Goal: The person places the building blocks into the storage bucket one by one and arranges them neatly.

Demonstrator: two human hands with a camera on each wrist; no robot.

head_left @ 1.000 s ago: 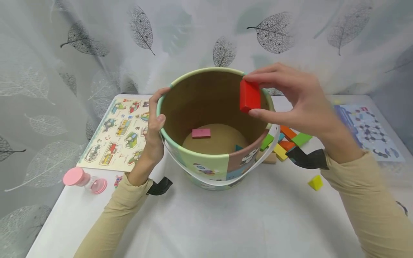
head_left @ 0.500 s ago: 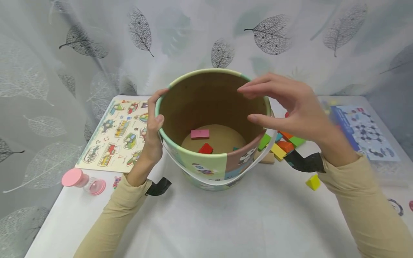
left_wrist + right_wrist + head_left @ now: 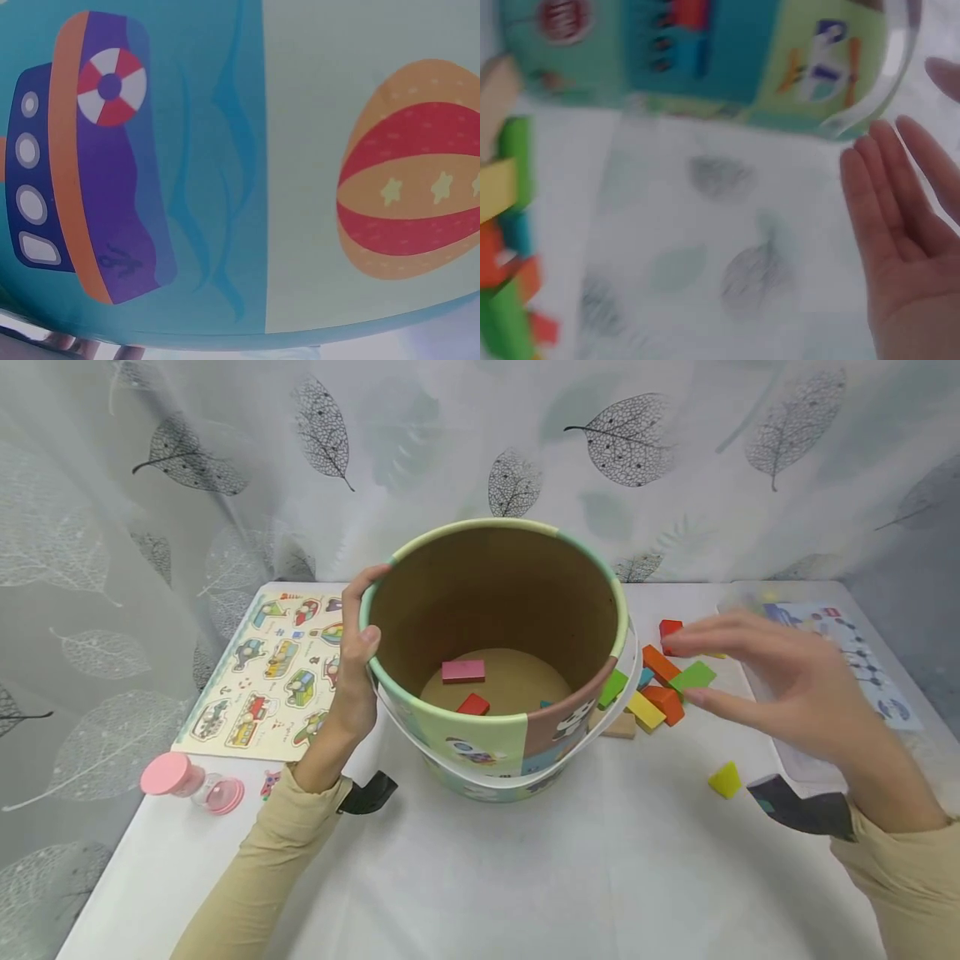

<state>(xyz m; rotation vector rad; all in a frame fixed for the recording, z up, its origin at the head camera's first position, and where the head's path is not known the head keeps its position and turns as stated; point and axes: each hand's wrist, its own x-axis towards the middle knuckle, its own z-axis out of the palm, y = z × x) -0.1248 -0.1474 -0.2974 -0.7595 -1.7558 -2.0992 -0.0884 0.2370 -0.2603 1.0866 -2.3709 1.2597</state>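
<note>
A big round bucket (image 3: pixel 480 739) with cartoon panels and a white handle (image 3: pixel 621 714) stands mid-table. My left hand (image 3: pixel 352 685) grips its left rim, thumb on the near edge. Its printed wall (image 3: pixel 217 150) fills the left wrist view. Inside lie a pink block (image 3: pixel 462 672), a red block (image 3: pixel 474 704) and a small teal piece (image 3: pixel 545 703), partly hidden by the wall. My right hand (image 3: pixel 795 685) holds nothing, fingers and thumb apart, above the right side near a heap of blocks: a green block (image 3: pixel 694 676), a yellow block (image 3: pixel 647 712), a red block (image 3: pixel 670 628) and several others.
A yellow triangular block (image 3: pixel 725 779) lies apart on the near right. Behind my right hand is a clear case (image 3: pixel 806 770) with a blue printed sheet. At left are a picture puzzle board (image 3: pixel 258 693) and a pink sand timer (image 3: pixel 174 774). A leaf-print curtain (image 3: pixel 450 435) hangs behind.
The red block has left my right hand and now lies on the bucket's floor. My right hand has moved right and down, away from the rim. The left hand stays put.
</note>
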